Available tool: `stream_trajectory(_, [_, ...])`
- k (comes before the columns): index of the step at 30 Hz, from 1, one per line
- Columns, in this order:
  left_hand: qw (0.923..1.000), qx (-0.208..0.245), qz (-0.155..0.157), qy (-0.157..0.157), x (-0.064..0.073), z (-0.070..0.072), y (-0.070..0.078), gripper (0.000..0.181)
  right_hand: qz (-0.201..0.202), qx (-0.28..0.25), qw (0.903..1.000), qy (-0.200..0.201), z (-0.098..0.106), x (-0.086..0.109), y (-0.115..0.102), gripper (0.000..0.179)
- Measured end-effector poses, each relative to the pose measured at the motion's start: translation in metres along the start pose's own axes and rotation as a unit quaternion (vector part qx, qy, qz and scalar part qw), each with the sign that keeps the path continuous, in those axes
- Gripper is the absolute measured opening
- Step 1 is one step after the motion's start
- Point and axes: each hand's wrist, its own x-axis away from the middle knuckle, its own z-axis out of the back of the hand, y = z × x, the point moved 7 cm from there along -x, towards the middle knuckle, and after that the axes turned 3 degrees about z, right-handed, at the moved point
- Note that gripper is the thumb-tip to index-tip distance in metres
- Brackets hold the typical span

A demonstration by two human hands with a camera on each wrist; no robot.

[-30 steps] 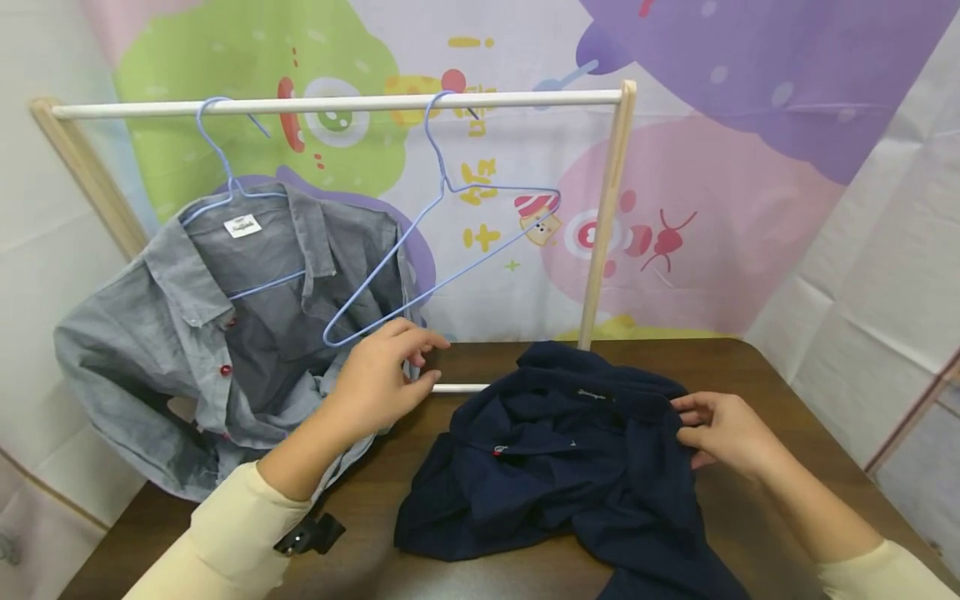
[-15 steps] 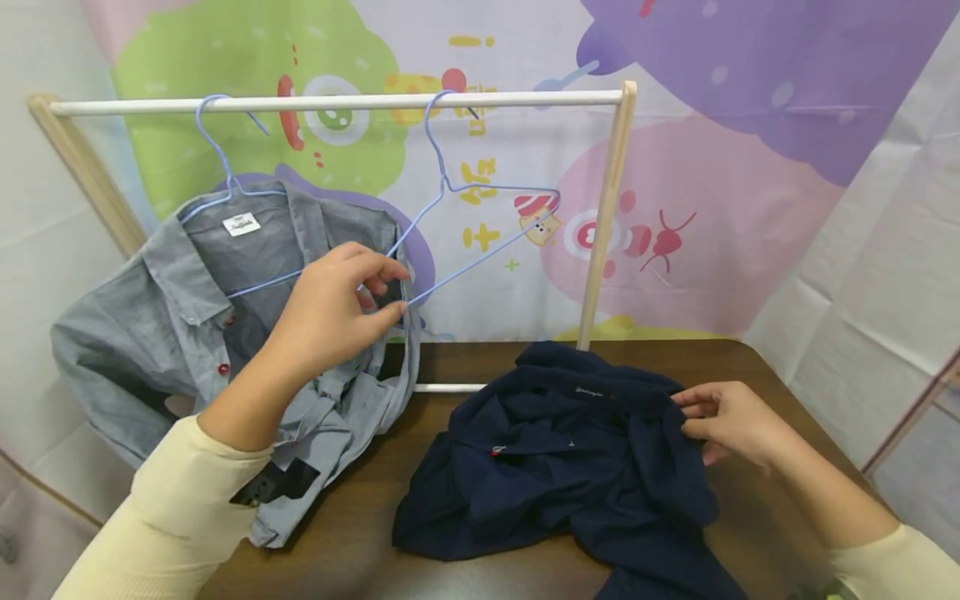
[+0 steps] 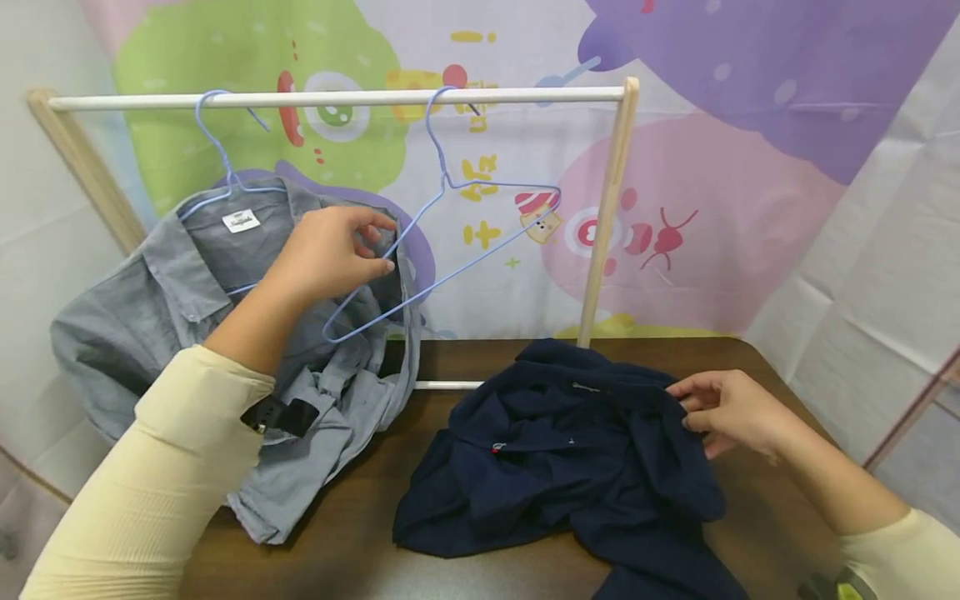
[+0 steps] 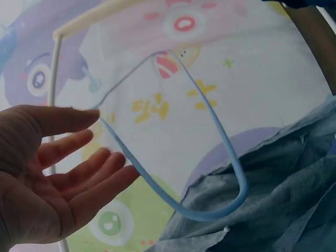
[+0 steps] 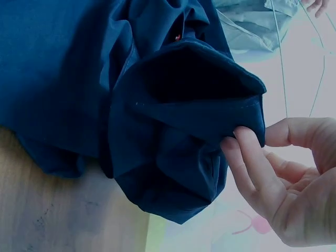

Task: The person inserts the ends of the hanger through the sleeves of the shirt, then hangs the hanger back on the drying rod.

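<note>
A blue wire hanger hangs bare from the rack's bar. My left hand is raised at its left arm, fingers loosely bent. In the left wrist view the fingertips lie right at the hanger's wire without closing round it; whether they touch it, I cannot tell. My right hand pinches the upper right edge of a dark navy shirt, which lies crumpled on the table. Seen from the right wrist, thumb and fingers hold the fabric edge of the navy shirt, with a gap showing inside it.
A grey shirt hangs on another blue hanger at the left, partly behind my left forearm. The rack has a white bar and wooden posts. It stands on a brown table before a cartoon backdrop.
My left hand has risen and moved left, from near the hanger's lower corner up along its left arm. The right hand keeps its hold on the navy shirt, hardly moving.
</note>
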Motion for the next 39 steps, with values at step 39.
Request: stream_trajectory(39, [0.9973, -0.070, -0.024, -0.003, -0.004, 0.023, -0.001, 0.026, -0.006, -0.040, 0.9991, -0.013, -0.001, -0.001, 0.010, 0.048])
